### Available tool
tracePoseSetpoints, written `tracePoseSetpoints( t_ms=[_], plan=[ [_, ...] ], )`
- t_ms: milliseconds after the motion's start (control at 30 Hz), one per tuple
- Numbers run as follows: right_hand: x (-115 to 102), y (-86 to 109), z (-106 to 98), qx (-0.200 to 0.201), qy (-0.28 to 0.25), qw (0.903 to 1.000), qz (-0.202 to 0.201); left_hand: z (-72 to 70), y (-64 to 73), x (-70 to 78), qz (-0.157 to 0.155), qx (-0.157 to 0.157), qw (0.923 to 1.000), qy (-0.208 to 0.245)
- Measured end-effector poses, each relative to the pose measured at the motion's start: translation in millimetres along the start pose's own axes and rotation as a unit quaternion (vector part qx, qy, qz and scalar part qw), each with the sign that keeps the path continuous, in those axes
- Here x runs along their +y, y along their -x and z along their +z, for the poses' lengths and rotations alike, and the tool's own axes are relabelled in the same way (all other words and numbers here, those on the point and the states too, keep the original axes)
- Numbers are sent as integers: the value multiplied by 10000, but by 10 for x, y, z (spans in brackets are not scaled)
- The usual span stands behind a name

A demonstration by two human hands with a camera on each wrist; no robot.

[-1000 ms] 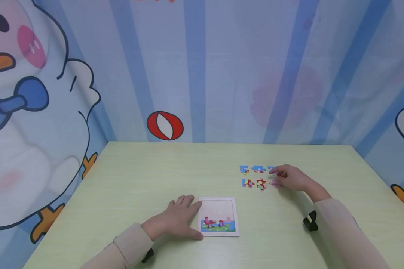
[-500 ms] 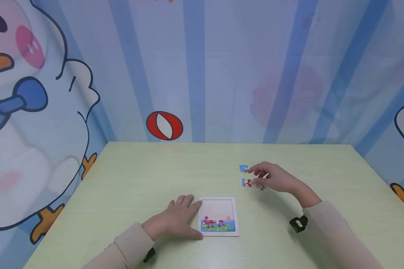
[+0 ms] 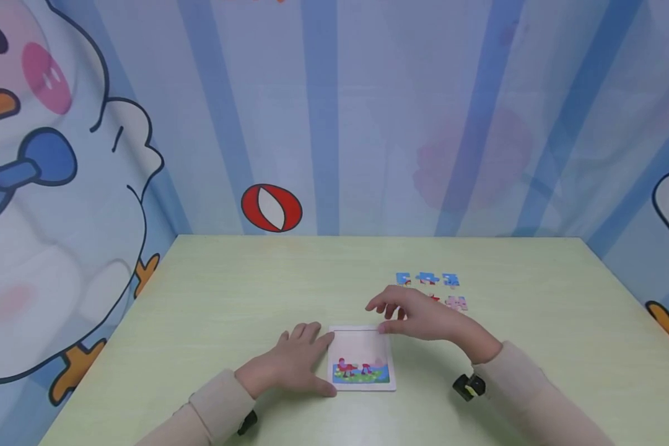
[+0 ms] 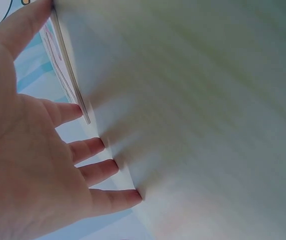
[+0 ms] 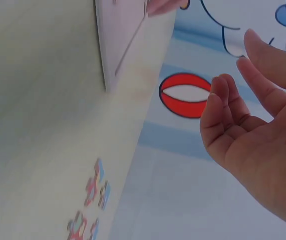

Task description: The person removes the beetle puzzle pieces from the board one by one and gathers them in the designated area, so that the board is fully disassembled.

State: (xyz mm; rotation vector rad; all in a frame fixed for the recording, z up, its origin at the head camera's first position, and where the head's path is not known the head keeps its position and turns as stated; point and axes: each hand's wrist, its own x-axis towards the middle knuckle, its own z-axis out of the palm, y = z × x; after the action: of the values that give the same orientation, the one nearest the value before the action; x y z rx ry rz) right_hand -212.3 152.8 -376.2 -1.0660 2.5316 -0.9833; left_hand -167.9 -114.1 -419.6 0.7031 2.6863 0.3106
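My left hand (image 3: 290, 365) lies at the left side of a small white framed puzzle tray (image 3: 392, 371), fingers spread and thumb at its near left corner. In the left wrist view the fingertips (image 4: 127, 196) meet the tabletop beside the tray's edge. A picture strip (image 3: 362, 373) with red figures on green and blue fills the tray's lower part. My right hand (image 3: 418, 313) hovers over the tray's far right corner, fingers loosely bent. Nothing shows between thumb and forefinger in the right wrist view. Behind it lie loose jigsaw pieces, including a blue one (image 3: 427, 278) and a pink one (image 3: 456, 303).
The pale wooden table (image 3: 245, 291) ends at a blue striped curtain (image 3: 362, 124) printed with a duck and a red ball (image 3: 271, 208). Small black devices (image 3: 469, 387) sit at both wrists. My right hand hides part of the near row of pieces.
My right hand has swept left from the right end of the loose pieces to the tray's far right corner, uncovering the right-hand pieces. My left hand and the tray have stayed put.
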Motion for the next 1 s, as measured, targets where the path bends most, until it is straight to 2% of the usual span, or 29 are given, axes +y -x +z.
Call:
tracePoseSetpoints(
  t_ms=[233, 433, 667, 1000],
  plan=[
    [-85, -96, 229, -452, -102, 9989, -64, 6, -10, -18, 21, 27, 10000, 16],
    [-163, -165, 386, -784, -203, 9967, 89, -2, -2, -19, 50, 49, 10000, -10],
    [-195, -230, 523, -886, -168, 9959, 18, -5, -2, -23, 104, 14, 9999, -71],
    [-166, -287, 652, -967, -62, 9948, 309, 14, -14, -40, 116, 11, 9998, -152]
  ],
)
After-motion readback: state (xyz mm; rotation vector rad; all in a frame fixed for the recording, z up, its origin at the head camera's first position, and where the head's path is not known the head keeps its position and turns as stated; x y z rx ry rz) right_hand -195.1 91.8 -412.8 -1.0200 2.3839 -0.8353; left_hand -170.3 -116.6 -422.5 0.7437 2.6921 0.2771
